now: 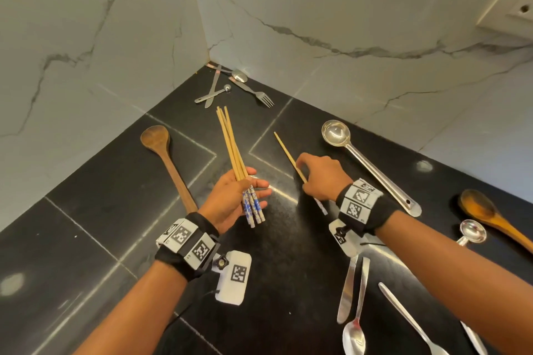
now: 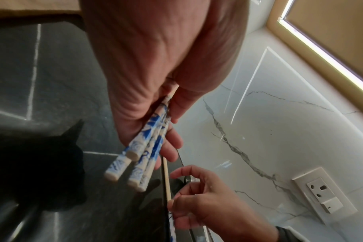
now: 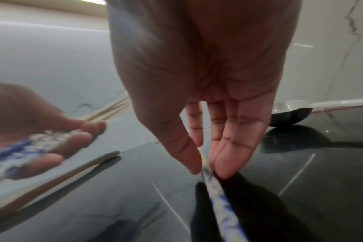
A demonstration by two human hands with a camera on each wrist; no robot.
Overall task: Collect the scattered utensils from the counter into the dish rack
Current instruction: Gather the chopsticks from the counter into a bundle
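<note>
Along the counter's (image 1: 95, 219) left edge: wooden spoon (image 1: 165, 158), bowl toward the far wall. Next, left hand (image 1: 230, 199), gripping a bundle of chopsticks (image 1: 235, 158) by their blue-patterned ends, raised off the surface. In the far corner: small cutlery cluster (image 1: 230, 86), with fork. Mid-counter: right hand (image 1: 323, 176), thumb and fingertips pinching a single chopstick (image 1: 287, 153) lying on the surface. Beside it, toward the right wall: steel ladle (image 1: 372, 167). Near edge, right: knife and spoons (image 1: 354, 302). Far right: second wooden spoon (image 1: 490, 216), steel scoop (image 1: 471, 232).
</note>
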